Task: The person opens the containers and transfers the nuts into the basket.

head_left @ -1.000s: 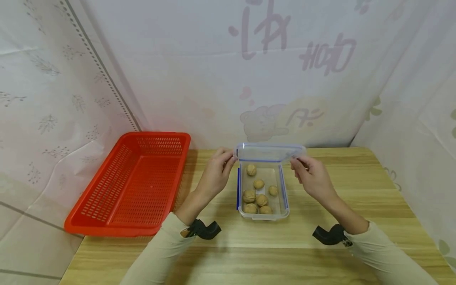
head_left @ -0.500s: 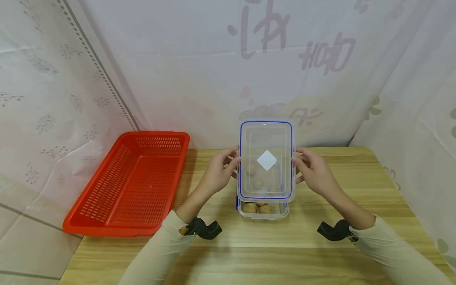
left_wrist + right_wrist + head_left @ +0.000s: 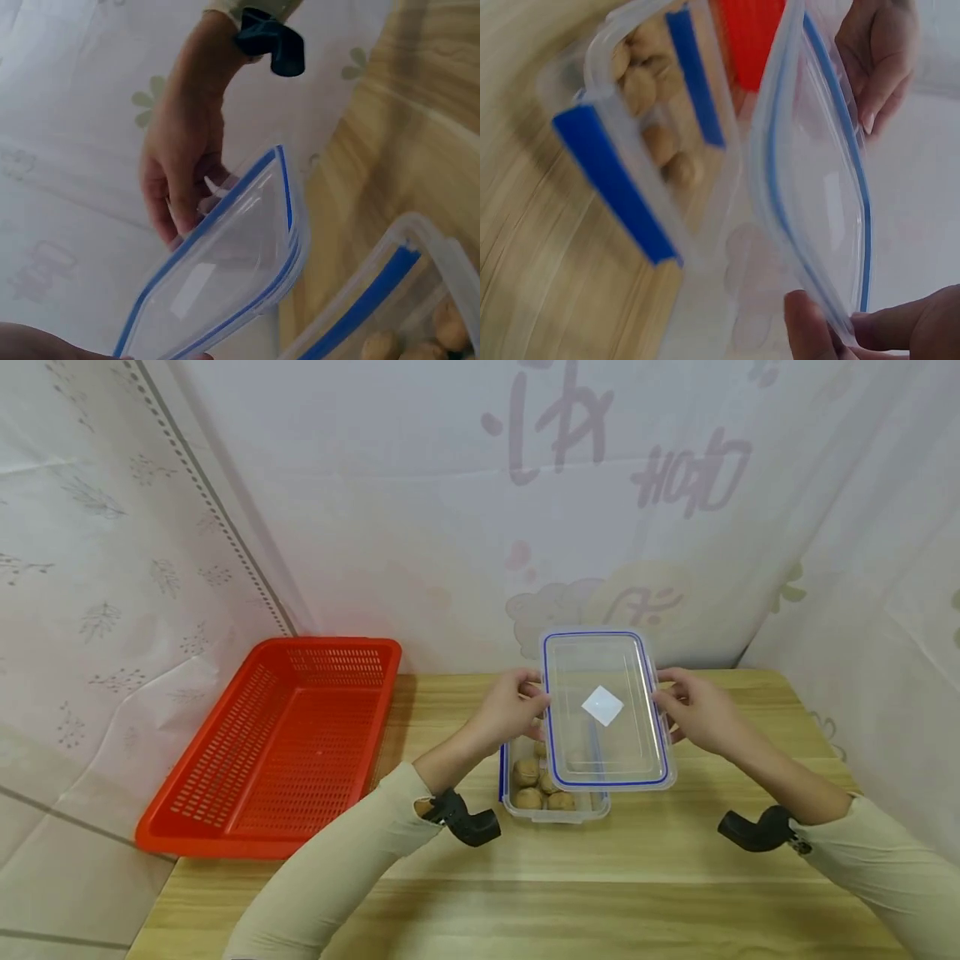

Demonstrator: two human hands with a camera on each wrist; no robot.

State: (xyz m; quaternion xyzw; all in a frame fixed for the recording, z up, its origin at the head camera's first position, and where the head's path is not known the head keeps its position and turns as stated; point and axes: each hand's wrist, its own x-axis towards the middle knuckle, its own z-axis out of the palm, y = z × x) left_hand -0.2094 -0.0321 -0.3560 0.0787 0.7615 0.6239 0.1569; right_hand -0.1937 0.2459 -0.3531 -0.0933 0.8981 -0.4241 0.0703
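Observation:
A clear plastic lid [image 3: 573,735] with a blue seal and a white diamond label is held up by its two long sides. My left hand [image 3: 513,710] pinches its left edge, and my right hand [image 3: 701,710] pinches the right edge. Behind and below the lid stands a clear food container [image 3: 517,814] with blue side clips. Several walnuts [image 3: 527,771] lie in it, some seen only through the lid. In the right wrist view the lid [image 3: 825,202] is tilted and apart from the container [image 3: 600,67].
To the left stands a large red plastic basket [image 3: 300,843] with slotted walls. Everything rests on a wooden table [image 3: 600,910]. A white printed cloth [image 3: 420,527] hangs behind the table and along both sides.
The lid, seen edge-on over the container a second ago, has tipped so its face shows. Both hands have then carried it to the right, uncovering the container's left part.

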